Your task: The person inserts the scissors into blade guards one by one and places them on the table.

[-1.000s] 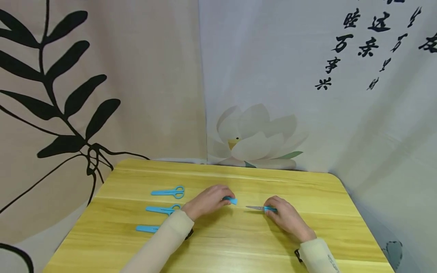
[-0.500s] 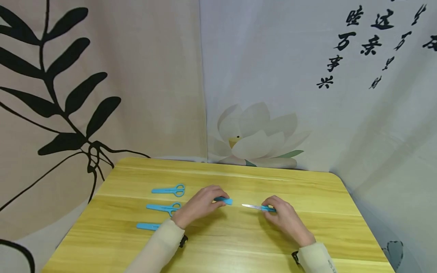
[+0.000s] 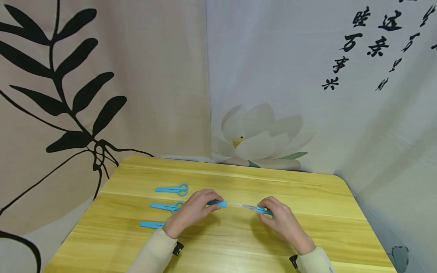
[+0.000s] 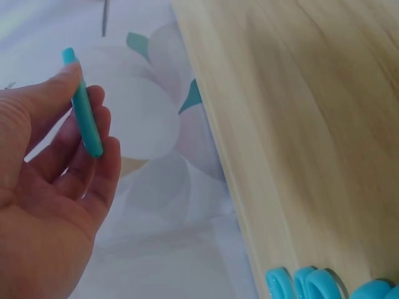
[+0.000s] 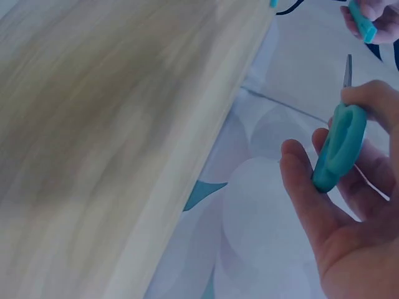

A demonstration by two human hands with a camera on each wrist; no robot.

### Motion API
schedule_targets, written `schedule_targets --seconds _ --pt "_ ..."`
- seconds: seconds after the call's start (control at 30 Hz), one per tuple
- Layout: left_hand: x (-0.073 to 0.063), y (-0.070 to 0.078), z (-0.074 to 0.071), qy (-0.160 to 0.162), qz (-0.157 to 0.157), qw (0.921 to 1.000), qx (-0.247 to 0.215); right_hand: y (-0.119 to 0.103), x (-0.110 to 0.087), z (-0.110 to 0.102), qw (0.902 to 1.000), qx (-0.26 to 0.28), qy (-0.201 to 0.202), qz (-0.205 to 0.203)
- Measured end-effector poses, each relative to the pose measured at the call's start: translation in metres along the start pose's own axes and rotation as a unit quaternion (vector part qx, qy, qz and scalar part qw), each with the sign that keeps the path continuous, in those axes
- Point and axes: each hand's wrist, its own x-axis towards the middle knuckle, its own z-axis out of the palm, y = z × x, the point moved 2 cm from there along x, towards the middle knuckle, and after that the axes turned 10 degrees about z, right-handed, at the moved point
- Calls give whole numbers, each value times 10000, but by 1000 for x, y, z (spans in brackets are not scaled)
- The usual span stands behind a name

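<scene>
Between thumb and fingers, my left hand point(image 3: 192, 212) pinches a blue blade cover point(image 3: 222, 204); in the left wrist view the cover point(image 4: 86, 118) stands out slim and tilted. My right hand point(image 3: 285, 223) holds a pair of blue-handled scissors point(image 3: 252, 207) by the handles. Their metal blades look closed and point left toward the cover's end, with a small gap between tip and cover. Both hands are above the wooden table. In the right wrist view the scissors' handle loops point(image 5: 340, 149) sit between thumb and fingertips.
Three covered scissors lie in a column on the table's left: the far pair point(image 3: 170, 189), the middle pair point(image 3: 164, 207) and the near pair point(image 3: 151, 224), whose handles are hidden behind my left arm. A printed curtain point(image 3: 164, 83) hangs behind the table point(image 3: 321, 212).
Both hands have drifted left and slightly nearer, with the cover and scissors still held and the gap between them about the same. The head view has shifted a little.
</scene>
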Motion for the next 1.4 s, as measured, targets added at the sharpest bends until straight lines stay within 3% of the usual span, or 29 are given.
schedule_targets --seconds 0.3,0.83,1.4 --pt "-7 3 2 92 -99 9999 64 -19 -1 0 9961 36 346 -809" --pt "-10 10 5 171 -112 9998 80 -30 1 11 9926 -159 387 -1137" --pt "-19 16 19 566 548 9958 457 -47 1 20 9884 -279 463 -1418"
